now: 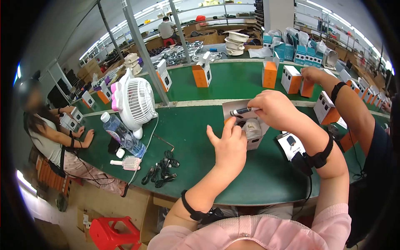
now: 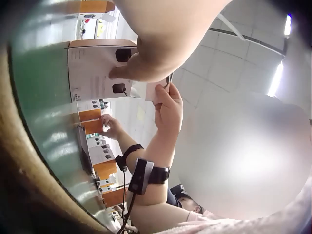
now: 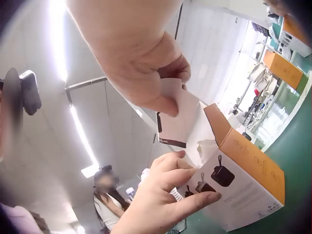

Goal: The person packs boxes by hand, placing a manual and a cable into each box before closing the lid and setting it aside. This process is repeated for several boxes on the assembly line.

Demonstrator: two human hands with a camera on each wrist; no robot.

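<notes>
An open white and orange box (image 1: 254,144) stands on the green table, with translucent wrapping (image 1: 252,127) inside its mouth. The left hand (image 1: 229,146) holds the box by its left side; in the right wrist view its thumb (image 3: 207,197) lies on the printed face (image 3: 239,195) and its fingers bend at the top edge. Above the opening, the right hand (image 1: 277,109) pinches a white card with dark print (image 3: 178,117) between thumb and fingers. The left wrist view shows the right hand (image 2: 169,109) close beside the left hand (image 2: 161,53).
A white fan (image 1: 135,100), bottle (image 1: 125,135), hairbrush (image 1: 129,163) and black cables (image 1: 160,173) lie or stand to the left. A printed white package (image 1: 290,146) is right of the box. More boxes (image 1: 201,75) stand behind; another person's arm (image 1: 346,96) reaches in from the right.
</notes>
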